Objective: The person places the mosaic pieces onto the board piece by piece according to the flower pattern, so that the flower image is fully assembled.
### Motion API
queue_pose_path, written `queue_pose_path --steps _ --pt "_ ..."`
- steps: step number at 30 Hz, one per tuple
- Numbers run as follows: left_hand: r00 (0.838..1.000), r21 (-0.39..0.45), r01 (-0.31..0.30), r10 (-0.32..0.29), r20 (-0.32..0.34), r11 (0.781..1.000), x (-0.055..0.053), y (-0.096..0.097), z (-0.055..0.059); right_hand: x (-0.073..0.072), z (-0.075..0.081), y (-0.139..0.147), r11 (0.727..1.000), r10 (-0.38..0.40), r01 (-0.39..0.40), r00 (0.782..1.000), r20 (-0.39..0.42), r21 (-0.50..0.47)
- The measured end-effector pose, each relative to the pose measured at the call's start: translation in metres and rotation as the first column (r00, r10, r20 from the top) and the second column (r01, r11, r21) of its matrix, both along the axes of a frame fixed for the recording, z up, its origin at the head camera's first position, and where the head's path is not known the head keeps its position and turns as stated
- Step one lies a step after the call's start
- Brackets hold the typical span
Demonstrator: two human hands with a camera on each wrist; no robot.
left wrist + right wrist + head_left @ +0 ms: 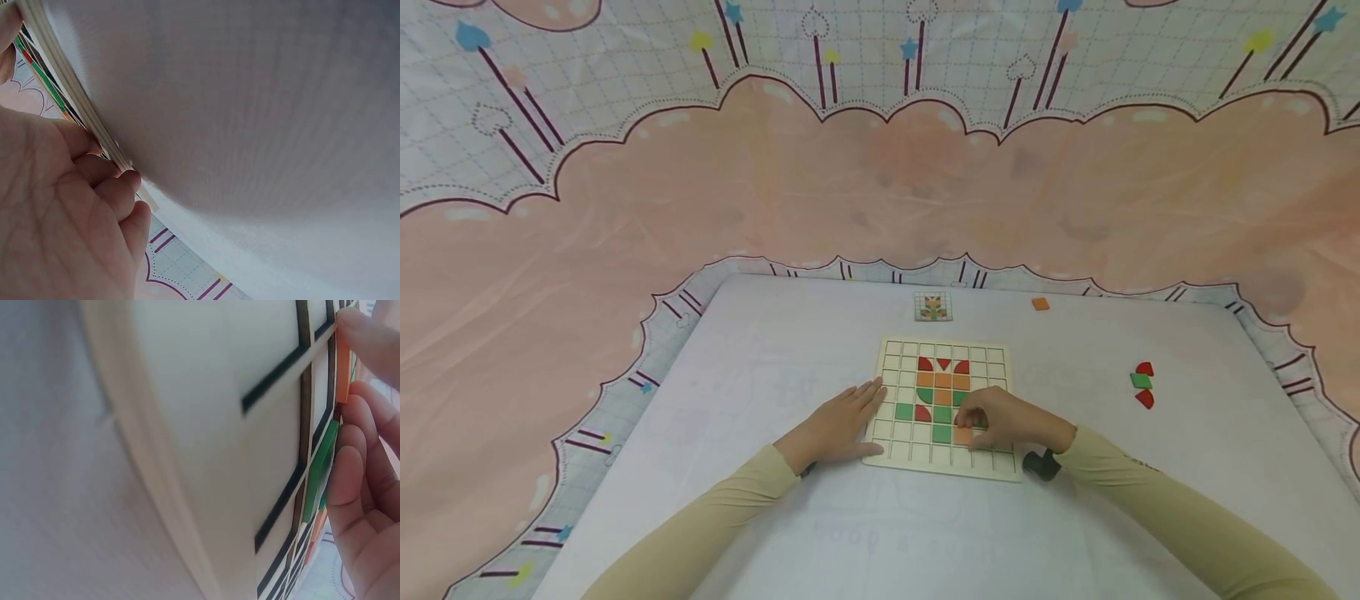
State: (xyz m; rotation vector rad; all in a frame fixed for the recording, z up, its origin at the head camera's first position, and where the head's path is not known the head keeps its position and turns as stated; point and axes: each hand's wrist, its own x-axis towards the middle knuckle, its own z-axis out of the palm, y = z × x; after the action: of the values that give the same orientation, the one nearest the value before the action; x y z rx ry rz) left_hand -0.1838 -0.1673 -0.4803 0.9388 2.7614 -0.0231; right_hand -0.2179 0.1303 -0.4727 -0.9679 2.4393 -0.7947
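Note:
A cream gridded wooden board (996,358) lies on the table, with red, orange and green pieces set in its cells. My left hand (842,421) rests against the board's left edge, fingers extended; up close in the left wrist view its fingertips touch the layered edge (75,100). Over the board's lower right cells, my right hand (1003,417) pinches an orange square tile (962,436) between thumb and fingers. In the right wrist view this orange tile (343,362) sits at the grid surface, and the other fingertips lie close to a green tile (319,472).
Behind the board lies a small pattern card (933,307). A loose orange tile (1040,304) is at the back right. Farther right are two red pieces, one being a red wedge (1145,400), and a green piece (1141,381). Patterned cloth (880,192) hangs behind the table.

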Motion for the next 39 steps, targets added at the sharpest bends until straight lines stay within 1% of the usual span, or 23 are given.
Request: queue_pose_path --steps 5,11,17,21,23,25,28,30,33,37,39 --pt "1.000 -0.001 0.002 -0.002 -0.006 1.000 0.000 0.000 0.000 -0.001 0.000 -0.003 1.000 -0.019 0.019 1.000 0.018 0.000" --pt "1.000 0.008 0.006 -0.006 -0.011 1.000 0.000 -0.001 0.000 -0.002 0.001 -0.002 1.000 -0.009 0.009 1.000 0.012 0.000" --pt "1.000 0.000 0.002 -0.002 -0.009 1.000 0.000 0.000 -0.001 -0.007 0.005 0.007 0.999 0.021 -0.019 0.999 0.027 -0.047" --pt "1.000 -0.003 -0.004 0.004 -0.003 1.000 0.000 0.000 -0.001 -0.016 0.018 0.018 0.997 0.032 -0.029 0.999 0.036 -0.074" --pt "1.000 -0.004 -0.006 0.006 0.000 1.000 0.000 0.000 -0.001 -0.022 0.026 0.025 0.996 0.031 -0.028 0.999 0.033 -0.087" --pt "1.000 -0.006 -0.007 0.007 0.001 1.000 0.000 0.000 -0.001 -0.030 0.034 0.033 0.992 0.028 -0.023 0.999 0.040 -0.121" --pt "1.000 -0.010 -0.007 0.007 0.003 1.000 -0.001 0.000 -0.001 -0.043 0.045 0.048 0.986 -0.009 0.018 0.998 0.055 -0.169" --pt "1.000 -0.012 -0.008 0.008 0.003 1.000 -0.001 0.000 -0.001 -0.053 0.051 0.059 0.974 -0.046 0.061 0.996 0.071 -0.219" --pt "1.000 -0.020 -0.013 0.013 0.005 1.000 -0.002 0.000 -0.001 -0.068 0.059 0.076 0.950 -0.132 0.151 0.987 0.086 -0.274" --pt "1.000 -0.023 -0.019 0.019 0.015 1.000 -0.002 0.000 -0.001 -0.086 0.063 0.098 0.897 -0.230 0.264 0.964 0.137 -0.356" --pt "1.000 -0.017 -0.019 0.019 0.022 1.000 -0.001 0.001 0.000 -0.093 0.064 0.107 0.862 -0.261 0.312 0.949 0.178 -0.400"
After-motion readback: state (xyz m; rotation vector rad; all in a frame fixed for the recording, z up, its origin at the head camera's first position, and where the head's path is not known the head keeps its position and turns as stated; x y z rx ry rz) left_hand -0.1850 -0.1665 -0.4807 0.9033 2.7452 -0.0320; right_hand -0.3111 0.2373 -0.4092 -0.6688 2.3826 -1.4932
